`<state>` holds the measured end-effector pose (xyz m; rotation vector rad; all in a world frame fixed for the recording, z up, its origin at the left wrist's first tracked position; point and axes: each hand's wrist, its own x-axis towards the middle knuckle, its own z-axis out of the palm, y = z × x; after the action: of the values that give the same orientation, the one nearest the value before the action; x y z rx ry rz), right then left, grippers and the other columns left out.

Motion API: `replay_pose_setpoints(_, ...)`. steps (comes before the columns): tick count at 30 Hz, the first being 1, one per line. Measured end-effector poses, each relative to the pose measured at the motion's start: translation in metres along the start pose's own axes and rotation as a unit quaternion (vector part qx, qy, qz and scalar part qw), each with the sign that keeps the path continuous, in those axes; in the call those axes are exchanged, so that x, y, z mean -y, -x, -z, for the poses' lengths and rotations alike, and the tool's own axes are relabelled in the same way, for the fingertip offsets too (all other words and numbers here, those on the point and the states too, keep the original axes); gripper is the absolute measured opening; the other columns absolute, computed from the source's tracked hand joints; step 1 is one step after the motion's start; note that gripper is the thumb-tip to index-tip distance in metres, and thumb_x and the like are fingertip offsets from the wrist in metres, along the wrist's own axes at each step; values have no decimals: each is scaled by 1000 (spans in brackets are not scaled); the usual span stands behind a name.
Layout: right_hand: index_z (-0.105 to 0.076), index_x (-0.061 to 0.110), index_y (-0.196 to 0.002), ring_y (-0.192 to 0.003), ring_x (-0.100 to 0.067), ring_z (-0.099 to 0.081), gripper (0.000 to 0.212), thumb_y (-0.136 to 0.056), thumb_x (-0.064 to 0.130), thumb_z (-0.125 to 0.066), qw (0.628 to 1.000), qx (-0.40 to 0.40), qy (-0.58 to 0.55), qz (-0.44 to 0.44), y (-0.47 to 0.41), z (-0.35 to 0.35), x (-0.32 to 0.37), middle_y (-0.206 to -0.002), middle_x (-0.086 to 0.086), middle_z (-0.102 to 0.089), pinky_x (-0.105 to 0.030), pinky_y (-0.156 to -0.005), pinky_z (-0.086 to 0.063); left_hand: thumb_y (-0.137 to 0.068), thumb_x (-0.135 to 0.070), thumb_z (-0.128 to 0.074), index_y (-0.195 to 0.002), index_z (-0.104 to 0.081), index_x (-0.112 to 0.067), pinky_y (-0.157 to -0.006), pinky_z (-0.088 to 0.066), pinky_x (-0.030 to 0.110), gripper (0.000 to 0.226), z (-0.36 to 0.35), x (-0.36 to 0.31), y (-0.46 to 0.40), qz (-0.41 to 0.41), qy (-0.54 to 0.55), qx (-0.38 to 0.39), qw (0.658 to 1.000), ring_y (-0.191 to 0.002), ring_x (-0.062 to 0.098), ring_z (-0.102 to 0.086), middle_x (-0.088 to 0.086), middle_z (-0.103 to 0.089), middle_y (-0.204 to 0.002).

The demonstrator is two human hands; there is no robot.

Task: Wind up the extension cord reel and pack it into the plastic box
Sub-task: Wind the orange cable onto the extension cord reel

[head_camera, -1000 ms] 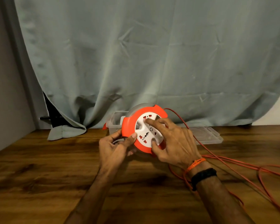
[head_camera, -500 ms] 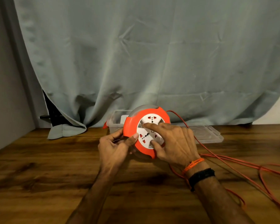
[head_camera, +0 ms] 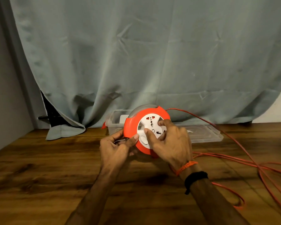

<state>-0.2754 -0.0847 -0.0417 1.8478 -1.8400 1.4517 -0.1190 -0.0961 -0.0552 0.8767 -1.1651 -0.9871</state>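
1. Nearest you, loops of loose orange cord point(head_camera: 234, 161) trail over the wooden surface point(head_camera: 39, 176) on your right, one strand rising to the top of the reel. Most of the cable appears to lie outside the drum, so winding looks barely begun.
2. Your left hand point(head_camera: 118, 146) grips the orange rim of the extension cord reel point(head_camera: 136, 127) at its left edge, thumb on the front and fingers curled behind, holding the body tilted up toward you above the surface.
3. Your right hand point(head_camera: 170, 142) lies on the white socket face point(head_camera: 150, 125), fingers curled onto it. Over the last second the index finger has travelled from the upper left of the face to its upper right, and the sockets have turned with it: you are cranking the hub. Each turn should draw in more cable, so watch that the slack feeds in without kinking.
4. Just behind the reel stands the clear plastic box point(head_camera: 115, 123), open, with its lid point(head_camera: 206, 133) lying flat to the right. Neither has moved; packing waits until the cord is in.
5. Farthest back hangs a grey-green curtain point(head_camera: 152, 54).
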Motion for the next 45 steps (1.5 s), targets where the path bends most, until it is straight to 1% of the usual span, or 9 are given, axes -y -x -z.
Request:
replay_pose_setpoints(3,-61,26,-115,-70,-23,-70,53,-76,61,-58,992,-20,49,111,-1,11,-3,-71,6,-71,-36,-60,-55,-76,-6,-77,-111,-70,-6,-59,-61,35,35,0,-1,-1,13,17,-3,1000,-79,22,-75,7,-77,-91)
replay_pose_setpoints(6,-60,30,-123,-71,-24,-68,53,-72,48,-65,978,-17,78,190,-1,16,-6,-102,7,-67,-34,-53,-53,-76,-6,-77,-109,-70,-8,-59,-61,37,34,0,1,-2,16,19,-10,1000,-79,22,-75,7,-77,-92)
replay_pose_setpoints(11,-53,41,-131,-64,-25,-64,63,-69,47,-62,974,57,114,189,0,14,-8,-123,3,-55,-34,-55,-52,-74,-8,-79,-110,-70,-5,-57,-58,34,38,0,6,-6,25,19,-27,999,-81,27,-75,13,-76,-95)
replay_pose_setpoints(21,-30,56,-142,-87,-33,-66,61,-86,41,-47,952,143,167,215,-3,7,-16,-140,-5,-45,-42,-65,-54,-75,-5,-77,-103,-72,-13,-56,-60,32,29,5,-1,-5,32,24,-15,999,-78,22,-75,5,-76,-90)
replay_pose_setpoints(26,-44,50,-136,-82,-31,-68,61,-76,45,-58,963,87,154,206,0,6,-12,-119,-2,-63,-37,-64,-51,-74,-5,-78,-109,-70,-8,-57,-60,34,35,2,-1,-1,19,10,-13,1000,-77,24,-75,7,-76,-92)
replay_pose_setpoints(33,-63,43,-124,-89,-29,-71,64,-62,53,-72,998,14,24,54,10,-5,-6,-94,-6,-77,-38,-80,-58,-70,-9,-82,-105,-73,-9,-69,-59,53,36,-1,3,1,-4,-36,-9,999,-67,35,-70,3,-77,-77)
replay_pose_setpoints(38,-68,35,-120,-85,-26,-72,61,-62,53,-75,1000,-5,-31,1,11,-6,1,-91,-5,-77,-36,-83,-58,-70,-9,-82,-110,-71,-5,-52,-58,31,42,-1,1,0,-9,-45,-11,999,-57,19,-69,-3,-76,-73)
replay_pose_setpoints(43,-69,8,-101,-93,-28,-70,59,-78,62,-66,989,-35,-79,-118,6,-8,6,-88,-12,-75,-28,-79,-50,-73,-6,-80,-112,-70,-8,-51,-58,28,41,-5,-3,7,-2,-37,-1,999,-61,15,-73,-2,-75,-78)
replay_pose_setpoints(45,-69,6,-96,-89,-29,-70,55,-83,59,-63,993,-34,-64,-93,4,-5,5,-81,-12,-75,-29,-75,-48,-73,-5,-79,-109,-71,-9,-51,-58,28,37,-8,-3,8,1,-24,-2,1000,-63,15,-73,0,-75,-79)
